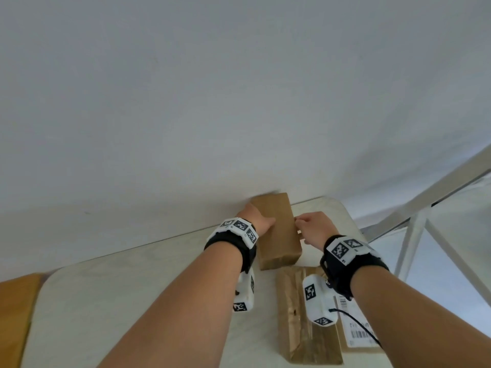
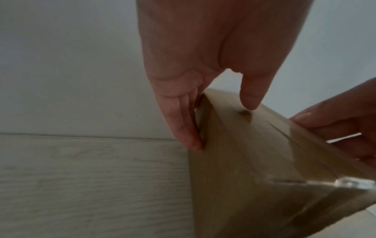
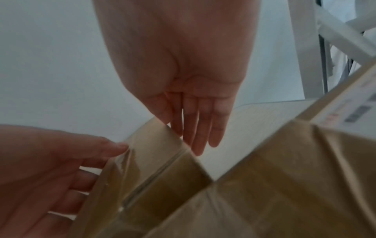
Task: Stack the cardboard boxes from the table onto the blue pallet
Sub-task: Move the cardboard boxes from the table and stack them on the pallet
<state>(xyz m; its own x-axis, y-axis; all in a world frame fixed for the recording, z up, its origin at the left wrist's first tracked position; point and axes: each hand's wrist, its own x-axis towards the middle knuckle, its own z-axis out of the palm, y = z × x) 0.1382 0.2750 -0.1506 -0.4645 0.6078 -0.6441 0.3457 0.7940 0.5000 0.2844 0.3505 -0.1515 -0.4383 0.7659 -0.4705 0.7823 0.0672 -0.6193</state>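
A small brown cardboard box [image 1: 279, 229] stands on the pale table [image 1: 132, 288] close to the wall. My left hand [image 1: 259, 221] lies against the box's left side with straight fingers [image 2: 183, 122] and the thumb on top. My right hand [image 1: 310, 227] is at the box's right side, fingers [image 3: 199, 136] straight and pointing down, thumb at the top edge. In the right wrist view the same box [image 3: 154, 161] sits between both hands. A larger taped box [image 1: 305, 314] lies nearer me under my right wrist. The blue pallet is out of view.
A flat box with a printed label [image 1: 358, 330] lies beside the larger taped box. A white wall [image 1: 239, 102] rises directly behind the table. A white metal frame [image 1: 414, 235] stands past the table's right edge. Something orange-brown [image 1: 16, 301] sits left of the table.
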